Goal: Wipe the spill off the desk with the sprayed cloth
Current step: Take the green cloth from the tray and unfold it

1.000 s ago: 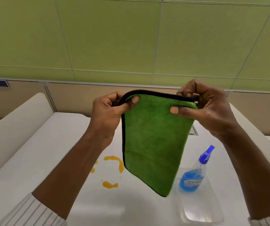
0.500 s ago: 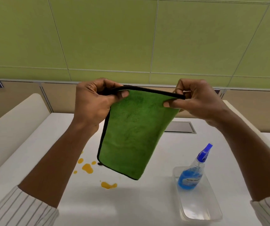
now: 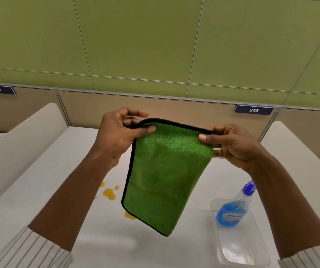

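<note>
A green cloth (image 3: 165, 175) with a black edge hangs folded in the air above the white desk (image 3: 45, 182). My left hand (image 3: 120, 134) pinches its top left corner and my right hand (image 3: 230, 146) pinches its top right corner. An orange spill (image 3: 109, 193) lies in blobs on the desk below and left of the cloth. The cloth's lower edge hides part of the spill.
A spray bottle (image 3: 234, 207) with blue liquid and a blue nozzle lies in a clear plastic tray (image 3: 238, 248) at the right front. Beige side dividers (image 3: 16, 144) flank the desk. A partition with number plates stands behind.
The view has shifted, so hands and cloth now sit lower in frame. Both hands still hold the cloth's top corners, and the cloth hangs a little more to the right over the spill.
</note>
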{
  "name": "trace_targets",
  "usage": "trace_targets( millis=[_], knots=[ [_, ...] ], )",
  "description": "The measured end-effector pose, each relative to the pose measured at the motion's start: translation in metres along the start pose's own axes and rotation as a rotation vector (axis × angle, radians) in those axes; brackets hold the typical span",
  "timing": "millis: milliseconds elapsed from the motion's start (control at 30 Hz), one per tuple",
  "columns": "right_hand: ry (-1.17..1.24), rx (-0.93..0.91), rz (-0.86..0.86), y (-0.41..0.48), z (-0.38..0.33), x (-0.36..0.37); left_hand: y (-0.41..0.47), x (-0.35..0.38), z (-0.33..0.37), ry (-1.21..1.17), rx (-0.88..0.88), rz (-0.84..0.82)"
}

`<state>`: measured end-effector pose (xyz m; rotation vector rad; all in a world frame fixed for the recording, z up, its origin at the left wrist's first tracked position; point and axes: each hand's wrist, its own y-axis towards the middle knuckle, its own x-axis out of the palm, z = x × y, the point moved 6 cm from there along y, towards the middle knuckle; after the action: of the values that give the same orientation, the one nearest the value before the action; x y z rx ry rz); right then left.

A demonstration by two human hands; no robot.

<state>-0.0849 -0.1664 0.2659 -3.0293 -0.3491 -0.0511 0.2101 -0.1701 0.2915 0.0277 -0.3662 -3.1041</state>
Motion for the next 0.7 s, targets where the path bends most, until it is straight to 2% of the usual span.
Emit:
trace_targets(
  millis=[67, 100, 167, 233, 300, 367, 433, 500, 600, 667, 700],
  knots=[
    [-0.047, 0.024, -0.072, 0.004, 0.000, 0.005, 0.002, -0.001, -0.008, -0.040, -0.082, -0.048],
    [0.013, -0.008, -0.050, 0.010, -0.005, 0.005, 0.007, -0.001, -0.009, -0.116, -0.124, -0.033],
    [0.291, -0.067, 0.051, 0.022, -0.013, 0.003, 0.022, 0.000, -0.013, -0.337, -0.179, -0.007],
    [0.512, 0.011, 0.047, 0.032, -0.001, 0.010, 0.034, 0.009, -0.024, -0.485, -0.243, -0.130],
    [0.477, 0.205, -0.090, 0.031, 0.031, 0.025, 0.019, 0.020, -0.059, -0.339, -0.468, -0.297],
    [0.325, 0.366, -0.137, 0.021, 0.074, 0.028, -0.013, 0.023, -0.107, -0.078, -0.631, -0.354],
    [0.173, 0.446, -0.054, 0.014, 0.109, 0.023, -0.032, 0.024, -0.144, 0.006, -0.706, -0.283],
    [0.103, 0.487, 0.054, 0.011, 0.132, 0.015, -0.043, 0.022, -0.167, -0.039, -0.781, -0.155],
    [0.214, 0.425, 0.115, 0.017, 0.136, 0.001, -0.035, 0.021, -0.170, -0.206, -0.755, -0.093],
    [0.321, 0.349, 0.128, 0.018, 0.128, -0.009, -0.029, 0.018, -0.164, -0.345, -0.687, -0.101],
    [0.292, 0.350, 0.115, 0.017, 0.129, -0.012, -0.030, 0.016, -0.165, -0.336, -0.663, -0.117]
  ],
)
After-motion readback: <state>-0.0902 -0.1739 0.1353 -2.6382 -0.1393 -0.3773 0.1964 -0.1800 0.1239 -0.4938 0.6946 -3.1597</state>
